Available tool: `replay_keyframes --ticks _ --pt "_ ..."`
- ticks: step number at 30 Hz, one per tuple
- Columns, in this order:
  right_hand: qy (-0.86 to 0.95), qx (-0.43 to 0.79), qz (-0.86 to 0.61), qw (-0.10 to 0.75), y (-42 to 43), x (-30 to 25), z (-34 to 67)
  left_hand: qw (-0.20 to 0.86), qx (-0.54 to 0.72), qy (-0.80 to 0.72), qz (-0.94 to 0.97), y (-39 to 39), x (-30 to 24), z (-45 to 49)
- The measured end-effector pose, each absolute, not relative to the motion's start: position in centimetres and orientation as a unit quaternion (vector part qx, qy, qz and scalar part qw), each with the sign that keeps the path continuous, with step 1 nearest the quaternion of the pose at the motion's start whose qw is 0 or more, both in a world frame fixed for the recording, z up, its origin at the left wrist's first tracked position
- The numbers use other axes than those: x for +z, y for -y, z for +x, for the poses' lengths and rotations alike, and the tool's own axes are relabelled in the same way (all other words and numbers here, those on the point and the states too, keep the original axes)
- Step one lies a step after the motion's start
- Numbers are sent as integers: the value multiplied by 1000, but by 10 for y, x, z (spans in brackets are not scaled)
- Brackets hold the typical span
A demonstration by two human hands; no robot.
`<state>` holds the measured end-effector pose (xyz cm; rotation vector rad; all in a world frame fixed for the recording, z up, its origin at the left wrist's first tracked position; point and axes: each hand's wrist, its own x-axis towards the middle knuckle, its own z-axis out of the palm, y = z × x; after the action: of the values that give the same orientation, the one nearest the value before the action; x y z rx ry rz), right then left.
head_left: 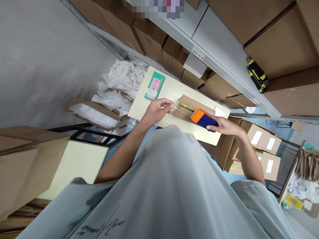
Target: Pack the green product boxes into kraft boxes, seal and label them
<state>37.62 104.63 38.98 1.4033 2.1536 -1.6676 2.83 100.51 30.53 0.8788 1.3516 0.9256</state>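
Note:
My left hand (159,111) is closed in a pinch at the left end of a small cardboard box (185,100). Shiny clear tape (177,108) shows at its fingertips and runs along the top of that box. In my right hand (221,125) is an orange-and-dark-blue boxy object (204,120), tilted over the box's near side; its exact kind is unclear. Left of the box lies a green carton with a pink picture (155,86). All of these are on a pale yellow tabletop (139,99).
White scrap strips (124,76) heap up beyond the table's left end. A shelf (219,56) with cardboard boxes and yellow-black cutters (258,74) runs along the far side. Larger cartons (265,139) stand at the right, and another carton (32,166) at the lower left.

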Motion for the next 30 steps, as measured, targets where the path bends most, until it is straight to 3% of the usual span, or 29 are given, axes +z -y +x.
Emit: replay_keyframes --ticks 3,5,13,25,30 --pt "-612 -675 397 109 -1072 376 367 634 379 -593 322 -1016 285 29" --pt "-587 -699 390 118 -1084 372 362 637 375 -604 298 -1020 277 30" --pt "-564 -715 372 180 -1105 376 346 642 364 -630 241 -1029 255 31" --pt "-583 -686 383 205 -1108 371 333 697 325 -607 200 -1039 198 50" --pt "-593 -672 394 202 -1107 370 335 607 316 -677 272 -1032 188 50"
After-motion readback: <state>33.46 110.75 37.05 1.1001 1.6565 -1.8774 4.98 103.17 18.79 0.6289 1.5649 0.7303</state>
